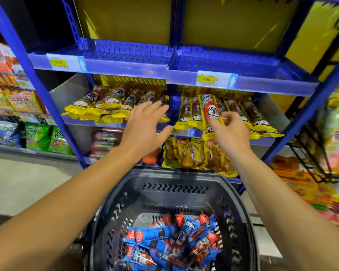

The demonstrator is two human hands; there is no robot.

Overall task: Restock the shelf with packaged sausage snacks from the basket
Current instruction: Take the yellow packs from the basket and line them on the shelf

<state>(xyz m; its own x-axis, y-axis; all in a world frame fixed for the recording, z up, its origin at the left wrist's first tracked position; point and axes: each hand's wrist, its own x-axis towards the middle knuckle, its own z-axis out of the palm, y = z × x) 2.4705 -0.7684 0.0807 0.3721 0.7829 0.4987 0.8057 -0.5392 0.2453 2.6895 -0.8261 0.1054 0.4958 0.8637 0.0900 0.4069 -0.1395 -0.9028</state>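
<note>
Blue store shelves (243,85) fill the view, with a dark basket (172,184) on the floor just below them. Many sausage snacks (164,243) in blue and red packs lie piled in the bottom of the basket. On the middle shelf lie rows of yellow packs (98,106), each with its long side running front to back.

The right hand (228,132) pinches 1 red sausage pack (210,111) near its lower end. This pack lies on top of the yellow ones, at about 11 o'clock from the hand. Its long side runs front to back too, tipped a little to the left. It looks almost set in place, so the hand may only need to let go.

The left hand (145,127) is flat, with its fingers spread apart and nothing in it. It hovers in front of the left rows, which lie at about 10 o'clock from it.

The snacks in the basket lie at 6 o'clock from both hands, well below them. Both hands look about as far from the basket.
</note>
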